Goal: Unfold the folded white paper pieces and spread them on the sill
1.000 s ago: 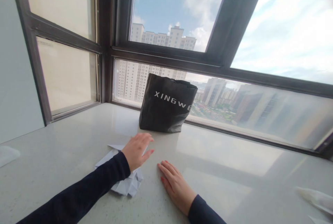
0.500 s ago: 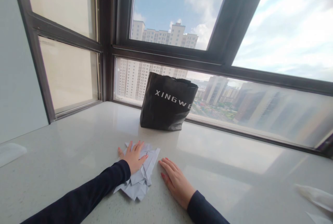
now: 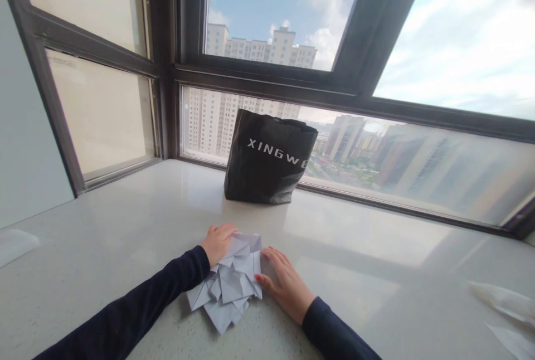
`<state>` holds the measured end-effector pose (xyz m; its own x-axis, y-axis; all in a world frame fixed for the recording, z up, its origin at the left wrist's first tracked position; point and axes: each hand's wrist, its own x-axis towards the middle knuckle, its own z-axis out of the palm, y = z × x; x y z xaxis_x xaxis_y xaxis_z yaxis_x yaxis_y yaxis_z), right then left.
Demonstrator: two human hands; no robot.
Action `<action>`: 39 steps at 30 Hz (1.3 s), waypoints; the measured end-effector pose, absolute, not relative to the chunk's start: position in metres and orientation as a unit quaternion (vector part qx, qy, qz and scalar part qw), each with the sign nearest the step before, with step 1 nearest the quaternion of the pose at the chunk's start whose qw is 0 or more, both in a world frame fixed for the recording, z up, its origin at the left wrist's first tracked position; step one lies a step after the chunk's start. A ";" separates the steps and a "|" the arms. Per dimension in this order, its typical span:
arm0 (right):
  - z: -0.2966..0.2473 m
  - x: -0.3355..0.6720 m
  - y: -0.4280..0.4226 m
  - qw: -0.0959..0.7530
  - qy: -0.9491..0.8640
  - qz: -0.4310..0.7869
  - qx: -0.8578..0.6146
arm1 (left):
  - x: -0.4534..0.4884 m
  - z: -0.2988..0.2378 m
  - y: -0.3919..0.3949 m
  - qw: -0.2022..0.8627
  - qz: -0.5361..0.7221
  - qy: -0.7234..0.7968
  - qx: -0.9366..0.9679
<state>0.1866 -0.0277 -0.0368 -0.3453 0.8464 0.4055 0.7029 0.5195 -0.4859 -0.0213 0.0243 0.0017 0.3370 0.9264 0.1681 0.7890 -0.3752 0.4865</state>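
Observation:
A loose heap of folded white paper pieces (image 3: 234, 282) lies on the pale speckled ledge, some with creased flaps and pointed corners. My left hand (image 3: 219, 244) rests against the heap's upper left edge, its fingers stretched along the far side; part of its thumb side is hidden. On the right, my right hand (image 3: 286, 282) lies with fingers extended and thumb apart, its fingertips touching the heap's right edge. Between the two hands the papers stay on the surface, ungripped. Behind them stands an upright black bag (image 3: 270, 165) with white lettering.
The speckled ledge (image 3: 125, 237) runs back to dark window frames (image 3: 267, 84). A white translucent wrapper (image 3: 16, 246) lies at the left edge. More crumpled white wrapping (image 3: 505, 301) lies at the right. Tall buildings show through the glass.
My left hand has slid from the top of the papers to their upper left edge. My right hand has come into contact with their right side. The heap has shifted slightly right.

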 end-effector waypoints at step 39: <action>-0.024 0.194 -0.021 0.530 -0.632 0.156 -0.543 | -0.016 -0.029 0.020 0.129 0.449 0.416 0.780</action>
<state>0.1935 -0.0206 -0.0245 0.1516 0.8523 0.5006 0.5218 0.3611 -0.7729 -0.0162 0.0204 -0.0291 0.2509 0.7649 0.5933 0.5322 -0.6210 0.5754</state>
